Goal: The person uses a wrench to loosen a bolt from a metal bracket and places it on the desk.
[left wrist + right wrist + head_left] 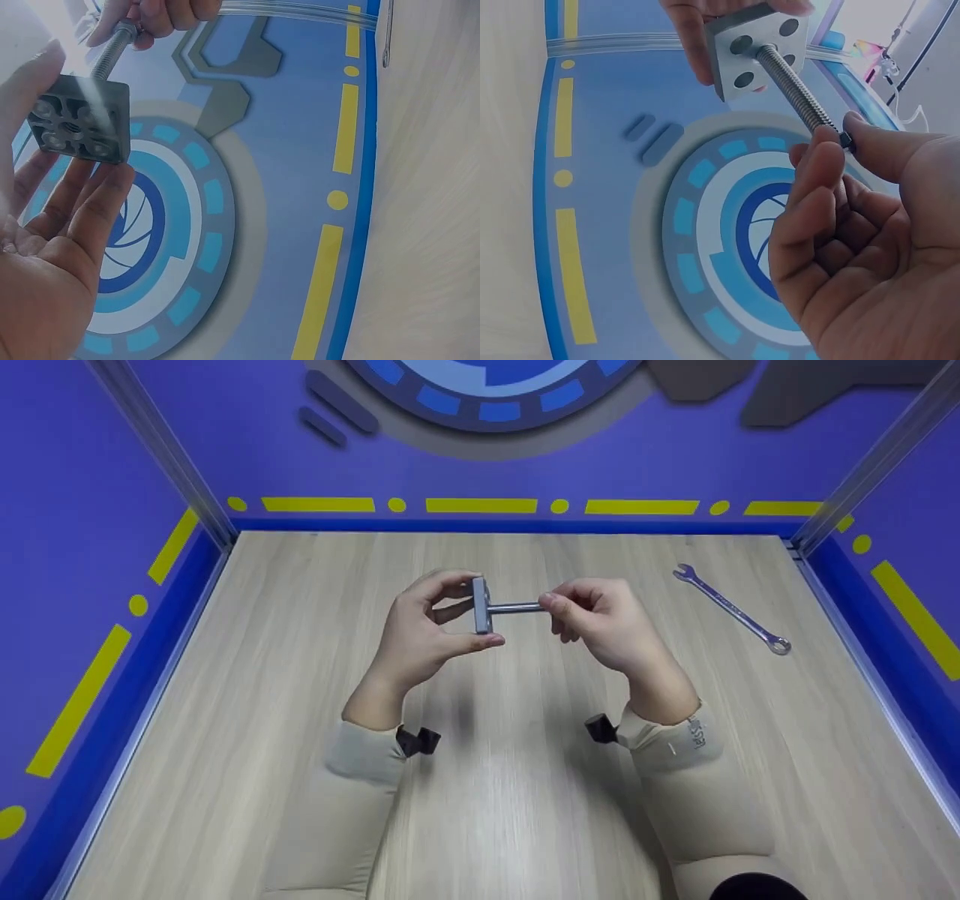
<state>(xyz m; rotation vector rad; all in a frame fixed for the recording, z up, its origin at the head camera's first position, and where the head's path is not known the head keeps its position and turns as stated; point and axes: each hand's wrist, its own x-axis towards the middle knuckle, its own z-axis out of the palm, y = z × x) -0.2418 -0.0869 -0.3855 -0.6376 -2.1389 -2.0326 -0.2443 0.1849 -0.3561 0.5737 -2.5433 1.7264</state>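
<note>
My left hand (420, 634) holds a square grey metal plate (481, 606) by its edges, thumb below and fingers above. In the right wrist view the plate (742, 56) shows round holes near its corners; in the left wrist view its ribbed back (79, 124) faces the camera. A long threaded bolt (799, 86) runs from the plate's centre to my right hand (600, 619). My right thumb and forefinger pinch the bolt at its head end (846, 141), the other fingers curled below. Both hands are raised over the wooden table.
A combination wrench (731, 609) lies at the right on the wooden table (247, 697). Blue panels (487, 480) with yellow marks stand behind and at both sides, joined by metal corner posts (169, 450). A black round object (756, 887) shows at the bottom right edge.
</note>
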